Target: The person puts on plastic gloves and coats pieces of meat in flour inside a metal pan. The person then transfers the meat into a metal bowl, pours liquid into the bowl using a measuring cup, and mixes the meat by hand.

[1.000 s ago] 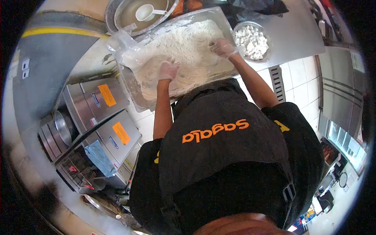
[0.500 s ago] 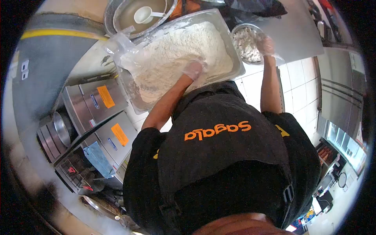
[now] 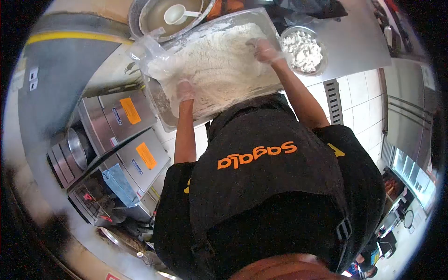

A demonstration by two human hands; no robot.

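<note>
A large metal tray point(image 3: 275, 28) holds a wide bed of pale flour point(image 3: 224, 60). My left hand point(image 3: 185, 90), in a clear plastic glove, is at the left part of the flour; its fingers are hidden in or against it. Over the right end of the flour is my right hand point(image 3: 266, 50), gloved too, its fingers stretched out toward the left and somewhat blurred, with nothing seen in them. Just right of the tray stands a round metal bowl point(image 3: 323, 65) filled with white, floury pieces point(image 3: 302, 50).
Behind the tray sits a big round pot point(image 3: 135, 23) of cloudy liquid with a white scoop point(image 3: 175, 15) in it. Clear plastic point(image 3: 151, 53) lies over the tray's left corner. Steel units point(image 3: 123, 112) with orange labels stand at the left.
My right hand has moved left from the bowl to the flour tray. My left hand has shifted left across the flour. The bowl's pieces now show uncovered.
</note>
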